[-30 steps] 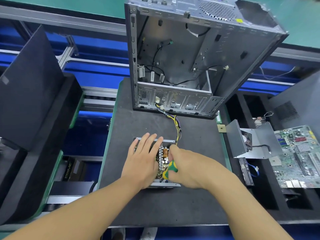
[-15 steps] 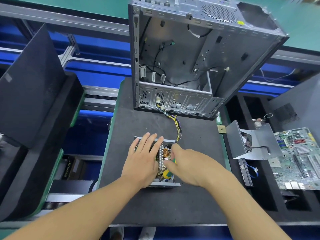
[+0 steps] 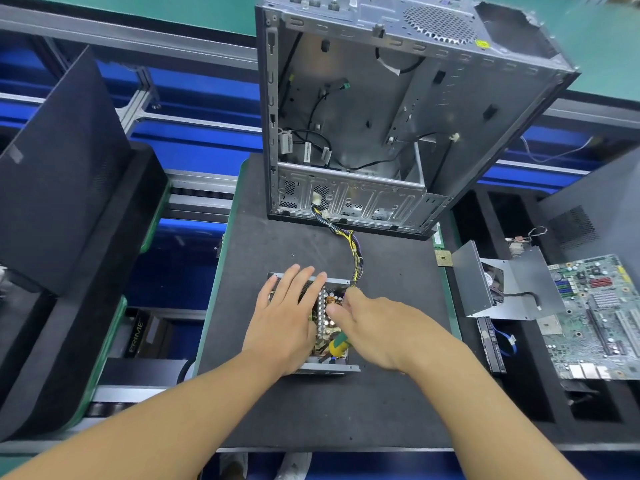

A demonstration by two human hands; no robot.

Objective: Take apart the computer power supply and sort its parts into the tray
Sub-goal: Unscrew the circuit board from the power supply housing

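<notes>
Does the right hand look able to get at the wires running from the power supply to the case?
Probably yes: the wires lie exposed on the mat just beyond the right hand, nothing between them, though the screwdriver under its palm may hinder it.

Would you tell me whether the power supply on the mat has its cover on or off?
Off: the power supply is open on top, with its heatsink fins and other internal parts exposed.

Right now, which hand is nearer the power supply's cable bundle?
Right. The right hand, gripping a screwdriver, reaches the corner where the cable bundle exits; the left hand lies flat on the left of the power supply.
</notes>
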